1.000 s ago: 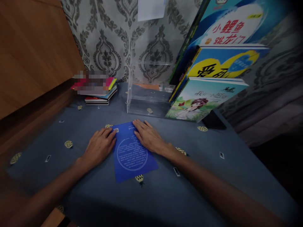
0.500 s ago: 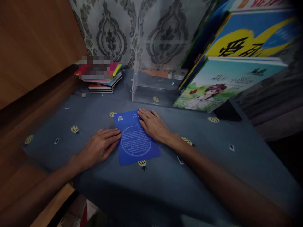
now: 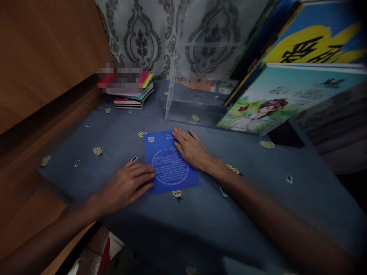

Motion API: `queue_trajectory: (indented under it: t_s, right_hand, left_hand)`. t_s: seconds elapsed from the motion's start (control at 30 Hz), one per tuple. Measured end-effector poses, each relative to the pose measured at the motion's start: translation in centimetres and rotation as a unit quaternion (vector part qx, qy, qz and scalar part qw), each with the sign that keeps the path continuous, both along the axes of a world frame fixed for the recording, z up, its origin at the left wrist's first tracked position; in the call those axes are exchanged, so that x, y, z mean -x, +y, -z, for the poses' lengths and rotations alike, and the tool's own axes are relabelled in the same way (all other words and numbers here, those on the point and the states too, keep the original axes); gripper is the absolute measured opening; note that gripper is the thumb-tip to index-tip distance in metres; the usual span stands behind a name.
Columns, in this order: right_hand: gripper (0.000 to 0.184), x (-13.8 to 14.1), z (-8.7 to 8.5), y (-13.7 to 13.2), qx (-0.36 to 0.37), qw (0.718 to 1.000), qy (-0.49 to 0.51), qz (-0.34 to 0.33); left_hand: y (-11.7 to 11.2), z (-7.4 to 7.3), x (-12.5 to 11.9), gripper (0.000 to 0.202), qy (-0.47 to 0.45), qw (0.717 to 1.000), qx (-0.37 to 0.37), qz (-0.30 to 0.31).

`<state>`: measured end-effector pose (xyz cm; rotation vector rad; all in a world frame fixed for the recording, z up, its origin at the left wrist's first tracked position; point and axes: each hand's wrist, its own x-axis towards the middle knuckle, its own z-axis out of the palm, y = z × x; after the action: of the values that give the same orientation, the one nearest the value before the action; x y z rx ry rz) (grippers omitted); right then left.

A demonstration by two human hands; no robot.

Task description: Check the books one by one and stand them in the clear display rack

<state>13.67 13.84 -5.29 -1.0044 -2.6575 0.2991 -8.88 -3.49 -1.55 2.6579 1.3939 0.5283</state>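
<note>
A blue sheet of paper [image 3: 169, 177] lies flat on the cloth-covered table, printed with white text inside a circle and a QR code in one corner. My left hand [image 3: 130, 185] rests at its left edge, fingers stretched out and fingertips touching the paper. On the upper right edge lies my right hand [image 3: 192, 149], palm down and fingers extended, covering part of the print.
The grey-blue tablecloth [image 3: 258, 183] has a pineapple pattern. Behind the paper stands a clear acrylic stand [image 3: 186, 110]. Several upright picture books [image 3: 258, 107] lean at the right. A stack of books [image 3: 132, 97] sits back left beside a wooden panel [image 3: 51, 57].
My left hand has slid down along the paper's left edge, toward me. The right hand stays in place on the sheet. The whole view has shifted slightly.
</note>
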Motion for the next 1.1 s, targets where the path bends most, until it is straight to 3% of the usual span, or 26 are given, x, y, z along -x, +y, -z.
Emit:
queue_trajectory:
  t_s: [0.1,0.2,0.33,0.43,0.6,0.7,0.83,1.1]
  right_hand:
    - [0.049,0.3,-0.7,-0.5,-0.005,1.0,-0.009,0.012]
    - [0.048,1.6,-1.5,-2.4,-0.023,1.0,-0.012,0.015]
    - [0.053,4.2,-1.9,-5.6,0.012,0.994,-0.006,-0.105]
    - [0.054,4.9,-1.5,-5.9,0.016,0.994,-0.006,-0.111]
    - [0.055,3.8,-1.3,-3.1,0.003,0.999,-0.04,-0.014]
    - [0.058,3.1,-1.1,-2.0,-0.004,0.999,-0.044,0.003]
    - [0.064,2.0,-0.8,-2.6,-0.001,0.998,-0.048,-0.028]
    - [0.069,-2.2,-1.3,-6.7,0.029,0.991,-0.054,-0.123]
  left_hand:
    - [2.1,0.7,0.4,0.051,0.072,0.996,-0.005,-0.06]
    - [2.9,1.3,0.5,0.061,0.111,0.991,-0.006,-0.076]
    - [2.7,1.8,0.3,0.067,0.125,0.989,-0.029,-0.081]
    - [2.5,1.9,0.3,0.069,0.125,0.988,-0.029,-0.082]
    - [2.6,1.7,0.4,0.068,0.117,0.989,-0.021,-0.083]
    - [2.6,1.5,0.3,0.067,0.112,0.99,-0.018,-0.084]
    - [2.6,1.2,0.3,0.066,0.115,0.99,-0.007,-0.077]
    - [2.6,1.2,0.4,0.07,0.094,0.993,0.003,-0.075]
